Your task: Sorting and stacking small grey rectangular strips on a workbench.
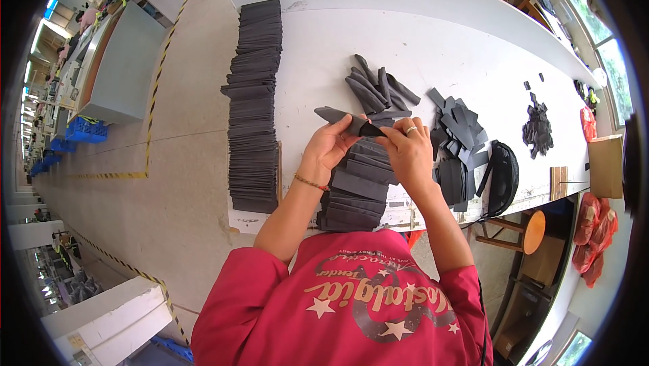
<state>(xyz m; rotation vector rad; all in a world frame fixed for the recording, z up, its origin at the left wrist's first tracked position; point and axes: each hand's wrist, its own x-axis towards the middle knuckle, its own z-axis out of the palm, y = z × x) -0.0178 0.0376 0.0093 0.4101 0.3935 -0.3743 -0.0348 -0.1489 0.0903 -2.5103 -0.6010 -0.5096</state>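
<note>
Above the table's front part, my two hands hold one dark grey fabric piece between them. My left hand grips its middle with thumb and fingers, and one end sticks out to the left. At the right end, my right hand pinches the piece; a ring is on one finger. Directly beneath lies a pile of flat dark fabric pieces. Beyond my hands are several rolled or folded dark pieces. Right of my right hand is a heap of small dark rectangular pieces.
A long row of stacked dark pieces lines the white table's left edge. A black mesh-like bag lies at the front right, with small dark scraps beyond it. A wooden stool stands below the right edge.
</note>
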